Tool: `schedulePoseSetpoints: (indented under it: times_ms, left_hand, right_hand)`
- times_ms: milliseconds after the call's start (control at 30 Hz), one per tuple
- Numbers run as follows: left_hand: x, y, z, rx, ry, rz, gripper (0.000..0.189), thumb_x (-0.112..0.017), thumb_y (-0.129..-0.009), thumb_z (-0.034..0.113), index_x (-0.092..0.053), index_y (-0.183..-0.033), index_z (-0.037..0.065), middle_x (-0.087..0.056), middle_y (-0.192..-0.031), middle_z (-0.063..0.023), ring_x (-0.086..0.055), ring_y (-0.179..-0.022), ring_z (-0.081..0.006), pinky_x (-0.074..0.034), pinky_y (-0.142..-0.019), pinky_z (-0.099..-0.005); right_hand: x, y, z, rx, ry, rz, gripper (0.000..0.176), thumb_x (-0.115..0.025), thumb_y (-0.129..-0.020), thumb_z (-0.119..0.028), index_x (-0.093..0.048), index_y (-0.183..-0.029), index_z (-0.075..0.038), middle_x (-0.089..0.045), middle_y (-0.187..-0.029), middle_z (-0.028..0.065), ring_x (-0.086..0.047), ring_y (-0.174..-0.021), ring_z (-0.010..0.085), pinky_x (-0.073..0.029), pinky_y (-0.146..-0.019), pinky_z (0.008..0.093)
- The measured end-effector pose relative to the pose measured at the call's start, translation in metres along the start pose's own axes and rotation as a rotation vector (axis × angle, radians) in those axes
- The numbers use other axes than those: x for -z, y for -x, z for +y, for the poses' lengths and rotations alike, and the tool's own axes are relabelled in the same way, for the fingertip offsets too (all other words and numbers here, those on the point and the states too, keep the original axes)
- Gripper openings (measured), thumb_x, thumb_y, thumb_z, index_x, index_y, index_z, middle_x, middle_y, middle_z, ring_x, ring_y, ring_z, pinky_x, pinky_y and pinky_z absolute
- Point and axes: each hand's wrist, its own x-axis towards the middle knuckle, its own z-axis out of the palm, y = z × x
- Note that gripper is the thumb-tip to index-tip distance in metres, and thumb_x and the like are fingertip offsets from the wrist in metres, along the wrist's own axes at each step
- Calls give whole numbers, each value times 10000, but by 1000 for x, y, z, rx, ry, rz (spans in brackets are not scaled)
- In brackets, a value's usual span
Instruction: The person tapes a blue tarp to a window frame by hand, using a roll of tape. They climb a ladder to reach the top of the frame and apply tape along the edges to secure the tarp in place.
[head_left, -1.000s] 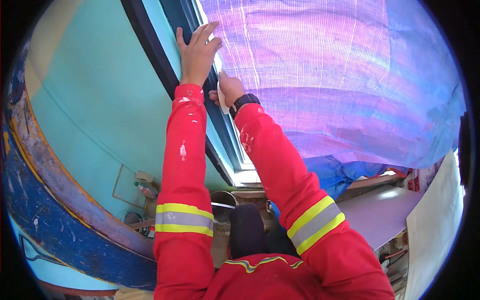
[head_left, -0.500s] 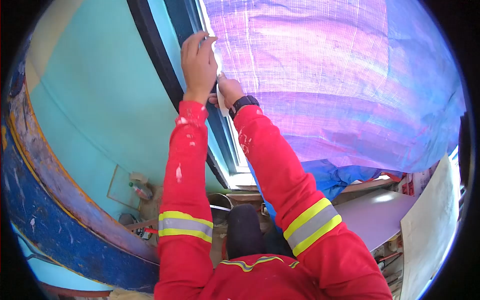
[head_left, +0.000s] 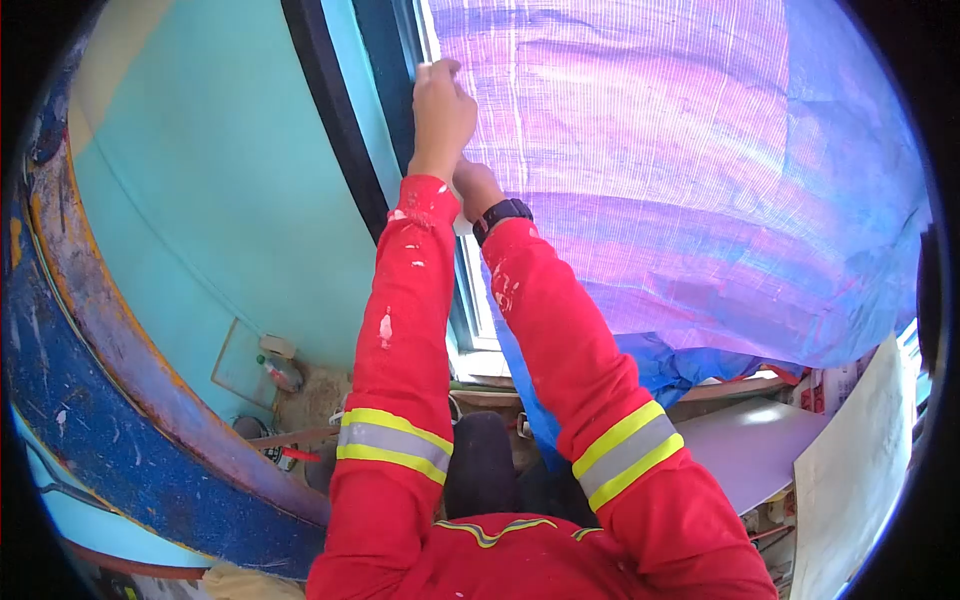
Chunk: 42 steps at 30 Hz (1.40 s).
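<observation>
My left hand [head_left: 443, 118] is raised against the dark window frame [head_left: 392, 75], its fingers bent and drawn together at the frame's bright edge. What its fingertips pinch, if anything, is hidden. Just below and to the right is my right hand [head_left: 478, 186], partly covered by the left wrist, with a black watch [head_left: 503, 214] at its cuff. From under the right hand peeks a pale strip [head_left: 462, 224], like paper or tape; the fingers closed around it are mostly out of sight. Beside both hands hangs a translucent blue-purple sheet [head_left: 640, 150] over the window.
A turquoise wall [head_left: 220, 190] with a dark vertical band [head_left: 335, 110] lies left. A paint-marked blue curved surface [head_left: 110, 420] fills the lower left. On the floor are a plastic bottle [head_left: 283, 374] and clutter. Flat panels [head_left: 855, 470] lean at the lower right.
Both hands and the frame appear shifted slightly right in view. The left hand has turned and now overlaps the right hand more, and less of the pale strip shows.
</observation>
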Motion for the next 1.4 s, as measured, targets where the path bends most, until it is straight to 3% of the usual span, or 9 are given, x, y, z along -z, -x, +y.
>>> schedulePoseSetpoints:
  times_ms: [67, 167, 333, 400, 500, 733, 1033, 1167, 1400]
  left_hand:
    - [1, -3, 4, -120, 1, 66, 242, -514, -848, -21, -634, -1056, -49, -637, -983, -227, -622, -932, -416, -484, -884, -464]
    - [16, 28, 20, 107, 69, 68, 243, -508, -877, 26, -633, -1075, -39, -650, -1027, -238, -624, -987, -411, -475, -910, -455]
    - [43, 84, 28, 562, 23, -283, 370, -515, -908, 145, -596, -1214, -46, -628, -1184, -284, -593, -1142, -420, -451, -985, -437]
    - [44, 84, 29, 579, 68, -340, 404, -506, -914, 156, -577, -1255, -50, -619, -1202, -292, -581, -1163, -427, -450, -992, -439]
    - [32, 70, 31, 547, 42, -419, 448, -483, -932, 159, -525, -1321, -58, -603, -1211, -311, -557, -1189, -443, -445, -1001, -447]
    - [19, 87, 17, 310, 32, -281, 480, -510, -934, 166, -470, -1325, -108, -492, -1344, -332, -527, -1208, -461, -419, -1031, -461]
    - [14, 82, 36, 352, -84, -402, 588, -550, -922, 202, -370, -1393, -101, -260, -1480, -368, -388, -1319, -501, -368, -1065, -533]
    - [-2, 84, 39, 278, -175, -328, 612, -557, -920, 209, -348, -1406, -98, -226, -1490, -375, -356, -1337, -510, -354, -1069, -554]
    - [-13, 94, 35, 241, -226, -274, 657, -570, -915, 222, -309, -1429, -94, -167, -1507, -388, -301, -1369, -527, -331, -1075, -591]
  right_hand:
    - [3, 7, -7, -5, -53, -1, 573, -477, -981, -445, -656, -1049, 95, -676, -1049, 283, -668, -993, 399, -521, -780, 435]
    - [-6, -26, 41, 503, 399, -23, 539, -485, -981, -421, -646, -1031, 90, -698, -987, 241, -678, -948, 387, -522, -758, 430]
    - [3, -5, 14, 327, -89, -176, 351, -496, -971, -320, -625, -1058, -5, -707, -897, 162, -685, -864, 336, -529, -724, 422]
    - [12, 0, 12, 574, 333, -126, 309, -480, -975, -286, -610, -1112, -41, -706, -963, 144, -680, -909, 301, -529, -763, 424]
    - [20, 6, 9, 681, 343, -132, 307, -467, -980, -308, -559, -1171, -85, -700, -982, 145, -674, -867, 293, -528, -732, 424]
    - [20, 14, 0, 609, -18, -221, 359, -436, -992, -359, -438, -1308, -186, -687, -1024, 146, -660, -770, 274, -527, -659, 425]
    - [11, 22, 15, 497, -391, -228, 501, -397, -1008, -425, -284, -1484, -317, -669, -1078, 148, -643, -646, 249, -525, -565, 426]
    - [33, 47, -5, -28, -1032, -528, 525, -370, -1015, -451, -252, -1519, -362, -683, -999, 163, -640, -581, 252, -518, -509, 426]
    - [40, 56, -10, 160, -1128, -557, 460, -396, -1012, -440, -359, -1436, -265, -685, -889, 170, -649, -604, 264, -524, -546, 402]
